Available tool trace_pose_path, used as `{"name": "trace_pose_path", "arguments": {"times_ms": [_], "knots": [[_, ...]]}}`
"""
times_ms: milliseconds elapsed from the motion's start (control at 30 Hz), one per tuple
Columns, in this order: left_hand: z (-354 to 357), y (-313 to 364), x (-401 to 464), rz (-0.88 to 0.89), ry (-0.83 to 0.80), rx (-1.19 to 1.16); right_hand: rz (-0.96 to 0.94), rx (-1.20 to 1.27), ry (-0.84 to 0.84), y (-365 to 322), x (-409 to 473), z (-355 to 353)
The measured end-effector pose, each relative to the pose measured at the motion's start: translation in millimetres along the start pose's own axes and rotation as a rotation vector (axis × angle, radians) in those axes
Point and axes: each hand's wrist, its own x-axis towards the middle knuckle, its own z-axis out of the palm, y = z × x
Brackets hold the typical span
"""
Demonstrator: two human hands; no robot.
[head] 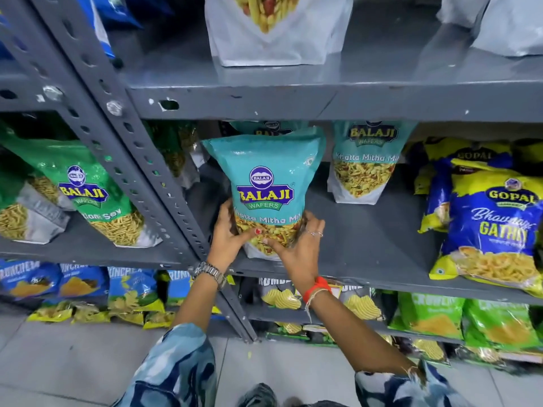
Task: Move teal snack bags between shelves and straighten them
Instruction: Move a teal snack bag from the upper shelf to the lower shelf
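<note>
A teal Balaji snack bag (pixel 266 183) stands upright at the front of the grey middle shelf (pixel 367 248), just right of the slotted upright post. My left hand (pixel 230 236) grips its lower left side and my right hand (pixel 296 245) grips its lower right side, thumbs across the clear window. Directly behind it the top of a second teal bag (pixel 269 127) peeks out. A third teal bag (pixel 365 160) stands further back to the right, apart from my hands.
The slotted grey post (pixel 141 160) runs diagonally left of the held bag. Green Balaji bags (pixel 88 189) fill the left bay. Blue and yellow Gopal bags (pixel 493 224) lie at the right. White pouches (pixel 273 27) stand on the shelf above; chip bags (pixel 426 315) line the lower shelf.
</note>
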Motion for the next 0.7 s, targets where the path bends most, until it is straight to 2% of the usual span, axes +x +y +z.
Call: {"name": "trace_pose_path", "arguments": {"times_ms": [100,200,300,367,500,700], "knots": [[2,3,-12,-0.015,0.025,-0.035,0.004,0.013,-0.056,-1,-3,-6],[17,15,-31,0.008,0.218,0.003,0.002,0.022,-0.063,-12,-10,-23],[41,43,-52,0.19,0.427,0.066,-0.051,0.079,0.037,-28,-14,-53],[57,64,-59,0.338,0.487,0.082,-0.081,0.142,0.142,-44,-14,-81],[95,122,-67,0.47,0.425,-0.022,-0.172,0.236,0.336,-79,-6,-144],[160,214,-77,0.621,0.224,-0.248,-0.326,0.268,0.572,-127,8,-249]]}}
